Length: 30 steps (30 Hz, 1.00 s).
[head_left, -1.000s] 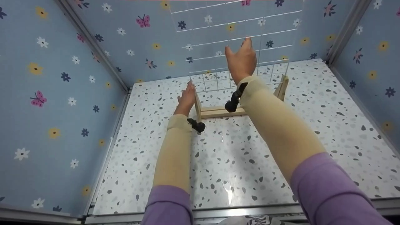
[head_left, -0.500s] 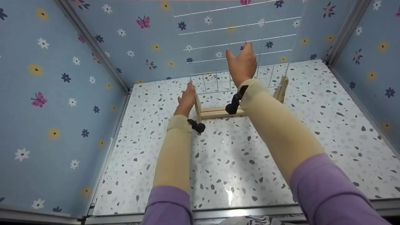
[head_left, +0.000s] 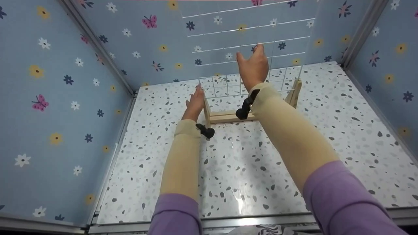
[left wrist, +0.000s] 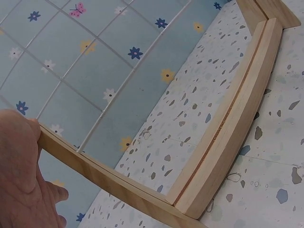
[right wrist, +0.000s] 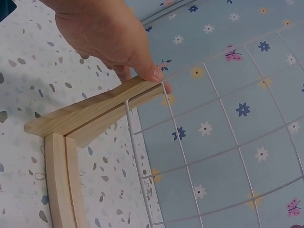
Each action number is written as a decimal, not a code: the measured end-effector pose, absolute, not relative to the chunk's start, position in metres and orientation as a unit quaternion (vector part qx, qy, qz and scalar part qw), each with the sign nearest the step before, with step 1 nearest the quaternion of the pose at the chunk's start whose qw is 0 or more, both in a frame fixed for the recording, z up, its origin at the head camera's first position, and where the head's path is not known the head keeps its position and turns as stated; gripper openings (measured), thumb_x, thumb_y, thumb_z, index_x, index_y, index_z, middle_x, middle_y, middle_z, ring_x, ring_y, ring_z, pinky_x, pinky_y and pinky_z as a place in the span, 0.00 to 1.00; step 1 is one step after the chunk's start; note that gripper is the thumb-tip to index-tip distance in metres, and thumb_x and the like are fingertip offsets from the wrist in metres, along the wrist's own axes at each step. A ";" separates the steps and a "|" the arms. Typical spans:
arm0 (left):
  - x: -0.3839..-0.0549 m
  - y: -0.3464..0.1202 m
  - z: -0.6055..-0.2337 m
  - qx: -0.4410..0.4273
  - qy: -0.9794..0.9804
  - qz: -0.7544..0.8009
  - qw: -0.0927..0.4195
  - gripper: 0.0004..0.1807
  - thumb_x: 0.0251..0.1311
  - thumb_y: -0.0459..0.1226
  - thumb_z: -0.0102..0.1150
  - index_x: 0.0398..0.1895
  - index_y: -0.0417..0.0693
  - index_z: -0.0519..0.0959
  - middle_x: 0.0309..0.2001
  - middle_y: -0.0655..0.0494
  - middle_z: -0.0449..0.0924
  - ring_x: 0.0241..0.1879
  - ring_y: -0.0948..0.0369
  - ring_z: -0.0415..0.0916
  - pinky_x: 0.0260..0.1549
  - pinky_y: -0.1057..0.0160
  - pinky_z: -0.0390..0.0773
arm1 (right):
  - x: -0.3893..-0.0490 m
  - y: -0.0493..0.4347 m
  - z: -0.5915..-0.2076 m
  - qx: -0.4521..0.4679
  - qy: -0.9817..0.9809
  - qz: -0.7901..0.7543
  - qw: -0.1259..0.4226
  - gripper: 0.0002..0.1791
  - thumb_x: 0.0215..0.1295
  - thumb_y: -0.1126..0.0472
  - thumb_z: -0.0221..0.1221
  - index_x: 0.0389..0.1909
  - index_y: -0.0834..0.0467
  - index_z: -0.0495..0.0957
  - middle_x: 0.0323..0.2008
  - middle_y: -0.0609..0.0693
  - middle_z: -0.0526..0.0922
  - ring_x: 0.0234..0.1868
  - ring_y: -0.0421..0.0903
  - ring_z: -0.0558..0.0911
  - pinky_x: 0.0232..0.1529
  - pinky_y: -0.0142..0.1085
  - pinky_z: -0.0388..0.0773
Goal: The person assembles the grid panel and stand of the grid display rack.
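Observation:
My left hand [head_left: 195, 103] lies along the outer side of the left upright of a wooden stand [head_left: 232, 118]. Its fingers look mostly straight, and in the left wrist view they touch the tip of that upright [left wrist: 114, 183]. A white wire grid rack [right wrist: 240, 147] stands between the two uprights. My right hand [head_left: 254, 65] is raised before the rack in the head view, thumb and forefinger apart. In the right wrist view its thumb overlaps the tip of the right upright [right wrist: 90, 114], beside a rack wire. Whether it grips anything is unclear.
A speckled white tabletop [head_left: 228, 176] lies under the stand. Flowered blue panels [head_left: 65, 98] close in the back and both sides, with metal rails [head_left: 125, 117] at their edges. A metal edge [head_left: 212, 224] runs along the front. Black wrist cameras [head_left: 242, 113] sit on both sleeves.
From one second to half a second ago, the wire rack and my right hand shift slightly downward in the head view. My left hand and the wooden stand stay put.

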<state>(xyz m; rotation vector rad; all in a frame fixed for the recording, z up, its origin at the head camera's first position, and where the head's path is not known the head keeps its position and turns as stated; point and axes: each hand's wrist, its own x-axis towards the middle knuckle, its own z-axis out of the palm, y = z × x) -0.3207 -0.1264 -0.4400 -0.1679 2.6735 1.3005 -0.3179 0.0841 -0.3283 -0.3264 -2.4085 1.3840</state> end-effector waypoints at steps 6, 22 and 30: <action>-0.320 -0.126 -0.441 -0.058 0.894 0.436 0.077 0.31 0.81 0.54 0.19 0.83 0.63 0.42 0.82 0.55 0.46 0.81 0.51 0.34 0.76 0.47 0.27 | -0.317 0.084 -0.330 -0.113 -0.851 0.485 0.168 0.41 0.70 0.39 0.60 0.76 0.54 0.59 0.71 0.47 0.71 0.68 0.43 0.74 0.65 0.34 0.71; -0.323 -0.127 -0.438 -0.052 0.895 0.437 0.076 0.32 0.80 0.54 0.18 0.83 0.61 0.42 0.82 0.52 0.44 0.81 0.51 0.34 0.76 0.48 0.27 | -0.317 0.084 -0.330 -0.115 -0.853 0.479 0.172 0.41 0.70 0.38 0.59 0.76 0.52 0.59 0.71 0.46 0.70 0.68 0.43 0.73 0.66 0.33 0.70; -0.324 -0.127 -0.439 -0.067 0.894 0.432 0.098 0.33 0.79 0.57 0.14 0.83 0.66 0.39 0.82 0.52 0.41 0.81 0.49 0.30 0.76 0.47 0.28 | -0.316 0.081 -0.338 -0.111 -0.856 0.474 0.172 0.40 0.69 0.39 0.60 0.74 0.53 0.61 0.71 0.47 0.71 0.66 0.44 0.75 0.65 0.34 0.72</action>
